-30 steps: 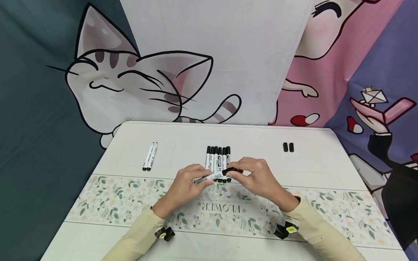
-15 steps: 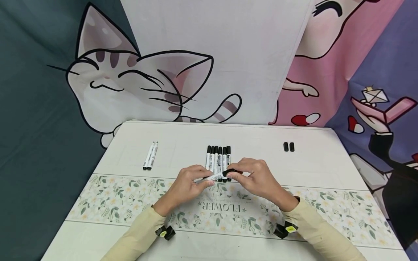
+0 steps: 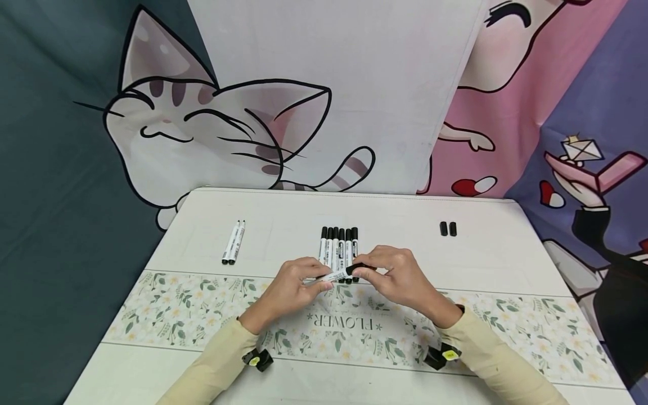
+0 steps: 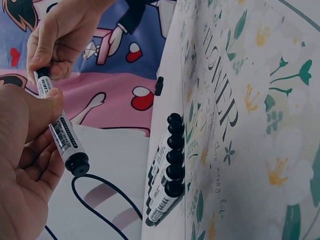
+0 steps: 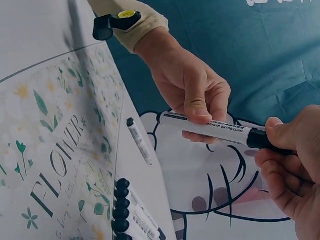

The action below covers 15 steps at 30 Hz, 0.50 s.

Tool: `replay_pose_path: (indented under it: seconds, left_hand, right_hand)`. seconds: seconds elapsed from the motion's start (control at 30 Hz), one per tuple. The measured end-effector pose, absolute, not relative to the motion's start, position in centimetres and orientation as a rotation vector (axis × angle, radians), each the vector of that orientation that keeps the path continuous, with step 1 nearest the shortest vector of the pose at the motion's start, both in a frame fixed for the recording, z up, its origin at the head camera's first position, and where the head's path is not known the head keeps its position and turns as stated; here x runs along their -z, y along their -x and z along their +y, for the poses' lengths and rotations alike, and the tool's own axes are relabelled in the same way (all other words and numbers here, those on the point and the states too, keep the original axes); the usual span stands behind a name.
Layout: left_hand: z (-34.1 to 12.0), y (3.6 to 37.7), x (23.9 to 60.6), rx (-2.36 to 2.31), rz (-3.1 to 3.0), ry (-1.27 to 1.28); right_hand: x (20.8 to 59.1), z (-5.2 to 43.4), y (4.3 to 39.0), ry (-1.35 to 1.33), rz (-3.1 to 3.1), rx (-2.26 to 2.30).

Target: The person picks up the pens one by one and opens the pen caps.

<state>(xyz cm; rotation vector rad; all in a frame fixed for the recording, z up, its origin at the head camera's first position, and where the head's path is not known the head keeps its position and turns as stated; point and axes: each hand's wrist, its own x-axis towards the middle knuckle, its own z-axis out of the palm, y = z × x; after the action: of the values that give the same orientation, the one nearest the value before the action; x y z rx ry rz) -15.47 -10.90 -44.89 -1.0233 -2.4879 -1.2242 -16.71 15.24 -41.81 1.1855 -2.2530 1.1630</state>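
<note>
Long beige sleeves [image 3: 217, 365], a black wrist camera [image 3: 439, 355] with yellow sticker at each cuff

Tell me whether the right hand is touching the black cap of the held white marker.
Touching: the right wrist view shows the right hand pinching the black cap of the white whiteboard marker.

"FLOWER" is showing on the floral runner [image 3: 202, 315] across the bench — upside down in the head view. "WHITEBOARD MARKER" is reading along the held marker [image 5: 215, 129] barrel — barcode digits unreadable.
</note>
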Motion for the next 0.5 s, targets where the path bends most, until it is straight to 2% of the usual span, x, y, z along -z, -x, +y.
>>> replay_pose_path:
  seconds: [0.5]
  left_hand:
    - [-10.90,15.74,45.06,1.237,-2.538,1.040]
  right_hand:
    - [42.06,15.34,16.94,-1.217,-2.228,-1.128]
